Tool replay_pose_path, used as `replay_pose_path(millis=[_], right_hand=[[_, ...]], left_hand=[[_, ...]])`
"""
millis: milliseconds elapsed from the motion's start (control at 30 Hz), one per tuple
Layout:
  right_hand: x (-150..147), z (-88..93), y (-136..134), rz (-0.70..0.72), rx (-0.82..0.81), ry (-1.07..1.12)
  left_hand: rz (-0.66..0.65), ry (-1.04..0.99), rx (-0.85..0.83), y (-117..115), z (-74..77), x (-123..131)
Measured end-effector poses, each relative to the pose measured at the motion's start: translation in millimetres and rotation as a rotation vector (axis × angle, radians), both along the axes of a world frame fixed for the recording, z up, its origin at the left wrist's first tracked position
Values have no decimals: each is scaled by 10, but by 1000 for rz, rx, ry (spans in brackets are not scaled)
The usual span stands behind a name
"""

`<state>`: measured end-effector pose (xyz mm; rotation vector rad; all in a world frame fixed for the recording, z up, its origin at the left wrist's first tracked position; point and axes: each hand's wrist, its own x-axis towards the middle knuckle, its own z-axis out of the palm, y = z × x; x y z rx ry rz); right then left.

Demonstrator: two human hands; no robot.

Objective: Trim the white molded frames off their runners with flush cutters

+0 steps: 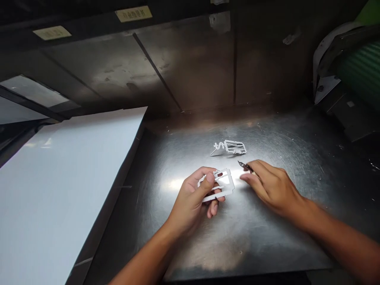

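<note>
A white frame-shaped plastic piece is pinched between the thumb and fingers of my left hand, near the middle of the view. To its right, my right hand grips a small dark-tipped cutting tool. The tool's tip points up and left, apart from the white piece. Beyond both hands, a second white piece with a thin curly part on its left lies on the metal table.
A large white sheet or panel with a dark edge covers the left side. Behind the table stands a metal wall with yellow labels above it. A green ribbed object and dark equipment are at the right.
</note>
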<state>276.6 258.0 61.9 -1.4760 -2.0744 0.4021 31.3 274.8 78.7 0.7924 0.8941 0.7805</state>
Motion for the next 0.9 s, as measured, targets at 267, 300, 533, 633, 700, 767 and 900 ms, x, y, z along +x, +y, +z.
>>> replay_pose_path(millis=[267,300,533,633,700,767,900], right_hand=[[-64,-244,321,-190,-115,-169],[-64,-225,318,-191,-128,-144],[49,-32,284,-239,-205,335],[53,46,208,-208,-367,622],[16,85,137,-167,-464,776],[-46,108,64,-142,-517,882],[-199,109,-51,-113,-603,1057]], left_hand=[[3,20,26,2,22,-4],[-14,21,28,4,29,-6],[-100,22,14,29,43,-36],[-122,77,16,31,-12,-38],[-73,241,183,15,-63,-34],[19,461,540,-15,-113,-26],[63,645,1139,-100,-187,0]])
